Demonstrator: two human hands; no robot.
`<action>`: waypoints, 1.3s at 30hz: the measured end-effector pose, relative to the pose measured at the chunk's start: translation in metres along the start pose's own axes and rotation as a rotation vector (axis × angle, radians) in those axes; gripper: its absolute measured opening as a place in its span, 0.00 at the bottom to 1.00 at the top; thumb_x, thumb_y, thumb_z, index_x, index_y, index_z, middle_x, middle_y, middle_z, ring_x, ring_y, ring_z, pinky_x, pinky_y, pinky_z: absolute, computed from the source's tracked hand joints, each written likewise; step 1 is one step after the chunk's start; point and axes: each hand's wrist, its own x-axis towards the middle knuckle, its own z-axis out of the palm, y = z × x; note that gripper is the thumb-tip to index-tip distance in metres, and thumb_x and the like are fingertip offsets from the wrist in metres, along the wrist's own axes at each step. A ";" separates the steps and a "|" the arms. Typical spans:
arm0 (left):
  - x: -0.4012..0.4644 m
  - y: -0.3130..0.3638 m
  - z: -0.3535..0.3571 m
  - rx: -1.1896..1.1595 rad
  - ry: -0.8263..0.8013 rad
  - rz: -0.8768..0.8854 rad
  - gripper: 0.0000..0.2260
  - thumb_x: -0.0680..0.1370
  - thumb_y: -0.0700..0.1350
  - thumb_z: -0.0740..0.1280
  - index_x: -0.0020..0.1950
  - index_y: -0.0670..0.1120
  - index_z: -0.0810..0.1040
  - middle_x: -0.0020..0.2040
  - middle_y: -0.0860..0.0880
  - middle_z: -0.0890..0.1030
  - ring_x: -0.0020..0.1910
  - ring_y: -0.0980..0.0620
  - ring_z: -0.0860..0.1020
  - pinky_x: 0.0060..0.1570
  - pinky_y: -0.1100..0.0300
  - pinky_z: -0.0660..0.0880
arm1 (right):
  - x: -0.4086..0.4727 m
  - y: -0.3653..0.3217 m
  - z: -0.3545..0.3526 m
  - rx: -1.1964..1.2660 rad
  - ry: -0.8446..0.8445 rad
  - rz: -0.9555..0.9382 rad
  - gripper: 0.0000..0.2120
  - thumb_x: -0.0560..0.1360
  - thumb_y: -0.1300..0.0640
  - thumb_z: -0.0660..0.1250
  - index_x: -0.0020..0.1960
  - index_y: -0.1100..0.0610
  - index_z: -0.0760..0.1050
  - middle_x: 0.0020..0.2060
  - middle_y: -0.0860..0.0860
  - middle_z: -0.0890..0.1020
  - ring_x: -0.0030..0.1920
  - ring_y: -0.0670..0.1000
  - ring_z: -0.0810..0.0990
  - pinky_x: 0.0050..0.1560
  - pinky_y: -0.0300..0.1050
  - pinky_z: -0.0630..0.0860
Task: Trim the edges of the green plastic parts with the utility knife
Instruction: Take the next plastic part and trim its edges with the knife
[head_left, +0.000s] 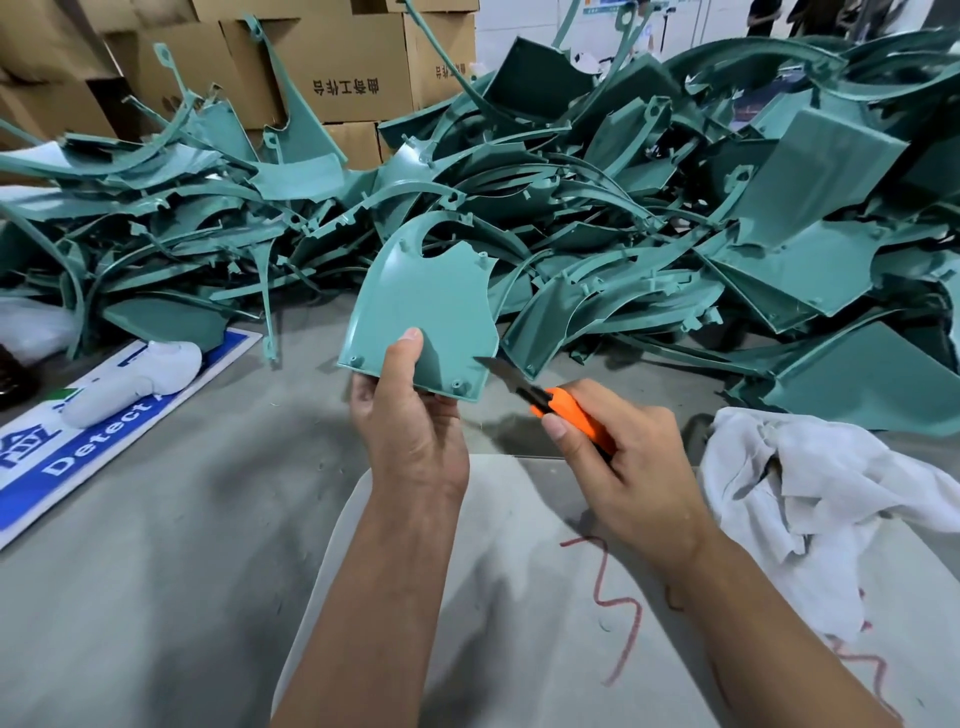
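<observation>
The left hand (410, 415) is gripping a green part (426, 312) by its lower edge, holding it upright above the tabletop (182, 571), thumb on its face. The right hand (618, 457) is clenching the orange knife (550, 405), blade tip touching the part's lower right edge. Judging by this, keeping the blade shallow and stroking away from the left fingers is wise

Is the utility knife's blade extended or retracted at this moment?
Extended. A dark pointed blade sticks out of the orange utility knife in the right hand, its tip at the edge of the green part in the left hand.
</observation>
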 end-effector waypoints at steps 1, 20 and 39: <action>0.000 0.000 0.000 -0.007 0.002 -0.004 0.18 0.79 0.35 0.68 0.70 0.38 0.76 0.63 0.39 0.82 0.55 0.44 0.83 0.44 0.55 0.83 | 0.001 0.001 -0.001 -0.008 0.029 0.014 0.08 0.85 0.48 0.63 0.46 0.45 0.71 0.30 0.45 0.68 0.28 0.49 0.69 0.30 0.40 0.63; -0.009 -0.002 0.005 -0.020 -0.057 -0.077 0.18 0.80 0.36 0.66 0.70 0.38 0.76 0.64 0.39 0.82 0.59 0.43 0.83 0.52 0.53 0.83 | 0.002 -0.004 -0.009 0.044 0.082 -0.050 0.10 0.85 0.50 0.63 0.44 0.45 0.69 0.30 0.44 0.70 0.29 0.47 0.70 0.31 0.37 0.63; -0.018 -0.029 0.003 0.073 -0.271 -0.109 0.13 0.78 0.33 0.69 0.61 0.44 0.81 0.59 0.43 0.85 0.56 0.44 0.84 0.52 0.49 0.83 | 0.007 -0.007 0.002 0.703 0.134 0.442 0.08 0.73 0.48 0.78 0.46 0.46 0.79 0.28 0.53 0.76 0.24 0.51 0.72 0.23 0.41 0.70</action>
